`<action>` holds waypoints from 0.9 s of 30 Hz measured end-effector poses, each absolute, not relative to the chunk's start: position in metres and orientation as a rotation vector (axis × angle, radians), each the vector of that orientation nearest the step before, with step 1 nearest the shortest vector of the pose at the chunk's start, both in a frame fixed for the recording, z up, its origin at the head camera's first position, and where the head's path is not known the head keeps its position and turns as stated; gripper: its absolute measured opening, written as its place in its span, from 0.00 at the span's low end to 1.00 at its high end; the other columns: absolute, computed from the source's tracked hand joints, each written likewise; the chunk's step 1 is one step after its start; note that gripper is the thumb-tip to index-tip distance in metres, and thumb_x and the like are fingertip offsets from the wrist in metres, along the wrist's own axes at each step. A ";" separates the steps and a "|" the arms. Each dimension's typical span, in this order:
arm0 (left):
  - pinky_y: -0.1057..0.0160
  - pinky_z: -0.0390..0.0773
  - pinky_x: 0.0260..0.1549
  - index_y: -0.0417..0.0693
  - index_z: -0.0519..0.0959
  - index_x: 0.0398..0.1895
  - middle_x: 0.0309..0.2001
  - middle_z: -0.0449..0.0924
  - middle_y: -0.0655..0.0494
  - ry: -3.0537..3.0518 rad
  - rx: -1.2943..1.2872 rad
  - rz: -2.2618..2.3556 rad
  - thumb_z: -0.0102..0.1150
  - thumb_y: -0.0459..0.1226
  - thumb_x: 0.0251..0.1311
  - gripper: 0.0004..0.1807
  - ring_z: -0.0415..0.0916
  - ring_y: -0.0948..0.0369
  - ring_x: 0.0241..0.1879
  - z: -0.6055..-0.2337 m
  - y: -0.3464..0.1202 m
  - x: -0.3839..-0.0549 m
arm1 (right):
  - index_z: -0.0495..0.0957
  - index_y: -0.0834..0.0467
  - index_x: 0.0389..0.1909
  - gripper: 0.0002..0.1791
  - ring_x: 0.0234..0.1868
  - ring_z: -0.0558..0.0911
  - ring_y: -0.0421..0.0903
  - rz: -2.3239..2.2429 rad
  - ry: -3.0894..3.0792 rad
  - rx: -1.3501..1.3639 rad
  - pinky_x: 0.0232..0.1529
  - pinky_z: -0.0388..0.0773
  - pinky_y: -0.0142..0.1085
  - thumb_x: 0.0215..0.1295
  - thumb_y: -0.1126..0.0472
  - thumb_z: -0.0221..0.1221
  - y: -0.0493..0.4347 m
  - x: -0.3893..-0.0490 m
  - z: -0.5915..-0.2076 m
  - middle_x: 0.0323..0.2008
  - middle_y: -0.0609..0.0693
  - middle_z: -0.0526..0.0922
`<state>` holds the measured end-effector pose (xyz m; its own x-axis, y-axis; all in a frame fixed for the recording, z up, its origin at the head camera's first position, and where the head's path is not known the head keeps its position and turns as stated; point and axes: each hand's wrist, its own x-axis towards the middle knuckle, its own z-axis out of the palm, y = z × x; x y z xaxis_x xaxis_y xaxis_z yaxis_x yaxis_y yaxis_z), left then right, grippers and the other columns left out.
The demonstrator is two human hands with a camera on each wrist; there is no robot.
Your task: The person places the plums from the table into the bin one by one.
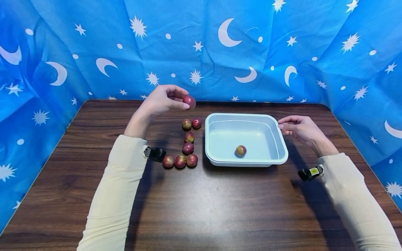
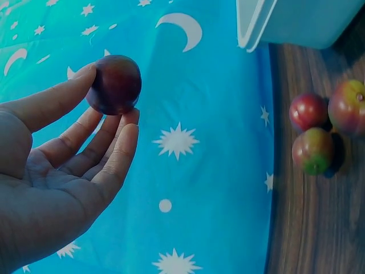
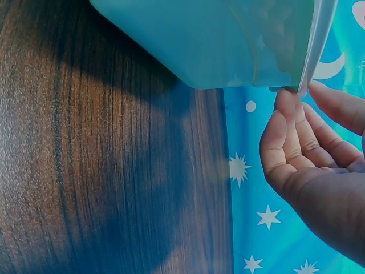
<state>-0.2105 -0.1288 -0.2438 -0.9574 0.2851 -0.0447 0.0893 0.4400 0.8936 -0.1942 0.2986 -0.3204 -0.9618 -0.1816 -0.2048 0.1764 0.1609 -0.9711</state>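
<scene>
Between thumb and fingertips my left hand (image 1: 164, 99) pinches a dark red plum (image 1: 190, 101), lifted above the far part of the table. The left wrist view shows this same plum (image 2: 117, 85) held against the thumb tip. My right hand (image 1: 299, 129) grips the right rim of a white plastic tub (image 1: 246, 163); in the right wrist view the thumb and fingers close on the tub's rim (image 3: 315, 51). A single red-green plum (image 1: 240, 150) lies inside the tub. Left of it, several plums (image 1: 188, 148) lie on the table in an angular line.
The dark wooden table (image 1: 201, 209) carries the tub and the plums. Behind it and at both sides hangs a blue cloth (image 1: 213, 62) with white moons and stars. Black wrist cameras (image 1: 155, 153) stick out inward from both cream sleeves (image 1: 113, 195).
</scene>
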 end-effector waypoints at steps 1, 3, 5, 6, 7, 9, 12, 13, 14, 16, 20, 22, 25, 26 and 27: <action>0.62 0.71 0.42 0.38 0.74 0.49 0.46 0.75 0.46 2.496 0.332 1.538 0.65 0.32 0.51 0.21 0.72 0.56 0.44 -0.244 -0.127 -0.210 | 0.80 0.59 0.36 0.06 0.29 0.80 0.42 -1.858 2.191 0.005 0.35 0.78 0.33 0.60 0.69 0.58 0.298 -0.194 -0.321 0.31 0.47 0.82; 0.61 0.72 0.43 0.38 0.74 0.49 0.46 0.75 0.45 2.481 0.334 1.548 0.65 0.32 0.51 0.21 0.73 0.55 0.45 -0.245 -0.124 -0.211 | 0.80 0.61 0.38 0.06 0.29 0.80 0.42 -1.842 2.206 0.011 0.35 0.78 0.33 0.60 0.69 0.58 0.298 -0.194 -0.321 0.31 0.47 0.82; 0.60 0.72 0.44 0.38 0.74 0.49 0.46 0.75 0.45 2.471 0.342 1.547 0.65 0.32 0.51 0.21 0.73 0.55 0.45 -0.246 -0.120 -0.211 | 0.79 0.61 0.38 0.07 0.29 0.80 0.42 -1.823 2.232 0.023 0.35 0.78 0.33 0.60 0.69 0.58 0.298 -0.194 -0.321 0.31 0.47 0.82; 0.59 0.72 0.44 0.38 0.74 0.49 0.46 0.75 0.45 2.470 0.345 1.543 0.65 0.32 0.51 0.21 0.73 0.55 0.45 -0.247 -0.119 -0.211 | 0.79 0.61 0.39 0.07 0.29 0.80 0.42 -1.818 2.235 0.026 0.35 0.78 0.33 0.60 0.69 0.57 0.298 -0.194 -0.321 0.31 0.47 0.81; 0.59 0.72 0.44 0.37 0.74 0.49 0.46 0.75 0.45 2.464 0.352 1.543 0.65 0.31 0.51 0.21 0.73 0.54 0.45 -0.248 -0.117 -0.212 | 0.79 0.60 0.38 0.06 0.29 0.80 0.42 -1.824 2.228 0.020 0.35 0.78 0.33 0.60 0.69 0.57 0.298 -0.194 -0.321 0.31 0.47 0.81; 0.60 0.72 0.44 0.36 0.74 0.49 0.46 0.75 0.44 2.455 0.370 1.537 0.65 0.31 0.51 0.21 0.73 0.54 0.45 -0.250 -0.114 -0.212 | 0.80 0.60 0.37 0.06 0.29 0.80 0.42 -1.863 2.177 -0.001 0.34 0.78 0.32 0.60 0.70 0.57 0.299 -0.194 -0.320 0.31 0.48 0.82; 0.61 0.72 0.43 0.37 0.74 0.49 0.46 0.75 0.45 2.444 0.383 1.526 0.65 0.31 0.51 0.21 0.72 0.54 0.45 -0.252 -0.109 -0.213 | 0.80 0.60 0.36 0.07 0.29 0.80 0.42 -1.910 2.109 -0.022 0.34 0.78 0.32 0.60 0.71 0.57 0.300 -0.194 -0.319 0.31 0.49 0.82; 0.61 0.72 0.44 0.36 0.74 0.49 0.46 0.75 0.44 2.434 0.388 1.531 0.65 0.31 0.51 0.21 0.72 0.54 0.45 -0.253 -0.108 -0.213 | 0.80 0.60 0.35 0.07 0.28 0.80 0.42 -1.910 2.110 -0.019 0.33 0.78 0.32 0.59 0.71 0.57 0.300 -0.194 -0.319 0.30 0.49 0.82; 0.61 0.73 0.43 0.36 0.74 0.49 0.46 0.75 0.44 2.429 0.391 1.533 0.65 0.31 0.51 0.21 0.72 0.54 0.45 -0.253 -0.106 -0.212 | 0.81 0.59 0.35 0.07 0.28 0.80 0.42 -1.912 2.109 -0.014 0.33 0.78 0.32 0.59 0.71 0.57 0.299 -0.194 -0.318 0.30 0.49 0.82; 0.61 0.73 0.43 0.37 0.75 0.49 0.45 0.75 0.45 2.423 0.390 1.538 0.65 0.31 0.51 0.20 0.72 0.54 0.43 -0.254 -0.102 -0.212 | 0.81 0.57 0.34 0.07 0.28 0.80 0.42 -1.891 2.141 0.004 0.33 0.78 0.32 0.59 0.70 0.58 0.298 -0.194 -0.319 0.30 0.48 0.82; 0.61 0.73 0.43 0.37 0.75 0.48 0.44 0.76 0.46 2.410 0.394 1.544 0.64 0.30 0.51 0.19 0.73 0.55 0.43 -0.257 -0.095 -0.212 | 0.81 0.56 0.33 0.07 0.27 0.80 0.42 -1.884 2.159 0.014 0.33 0.78 0.32 0.59 0.70 0.58 0.297 -0.194 -0.318 0.29 0.48 0.82; 0.60 0.73 0.43 0.38 0.75 0.48 0.44 0.76 0.46 2.407 0.390 1.533 0.64 0.31 0.51 0.19 0.72 0.55 0.43 -0.259 -0.092 -0.212 | 0.81 0.57 0.33 0.07 0.27 0.80 0.42 -1.895 2.142 0.002 0.32 0.78 0.31 0.59 0.70 0.58 0.297 -0.194 -0.318 0.29 0.48 0.82; 0.60 0.74 0.44 0.38 0.75 0.48 0.45 0.75 0.46 2.391 0.400 1.527 0.64 0.30 0.52 0.18 0.73 0.55 0.44 -0.262 -0.087 -0.212 | 0.81 0.57 0.33 0.07 0.26 0.79 0.42 -1.894 2.141 -0.007 0.31 0.77 0.31 0.59 0.70 0.58 0.297 -0.193 -0.318 0.29 0.48 0.82; 0.60 0.74 0.43 0.38 0.75 0.48 0.45 0.75 0.46 2.392 0.405 1.518 0.64 0.30 0.52 0.18 0.73 0.55 0.44 -0.262 -0.085 -0.212 | 0.81 0.57 0.33 0.06 0.26 0.79 0.42 -1.894 2.141 -0.011 0.31 0.77 0.31 0.59 0.70 0.58 0.297 -0.193 -0.318 0.29 0.48 0.82; 0.60 0.74 0.44 0.38 0.75 0.48 0.45 0.75 0.47 2.391 0.415 1.510 0.63 0.30 0.52 0.18 0.73 0.55 0.44 -0.263 -0.083 -0.212 | 0.81 0.58 0.34 0.06 0.26 0.79 0.43 -1.895 2.140 -0.014 0.31 0.77 0.31 0.59 0.70 0.58 0.297 -0.193 -0.318 0.29 0.49 0.82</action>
<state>-0.2125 -0.0829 -0.2628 -0.9187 0.3859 -0.0841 0.0899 0.4117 0.9069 -0.1931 0.2974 -0.3183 -0.9602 -0.1921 -0.2026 0.1779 0.1385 -0.9743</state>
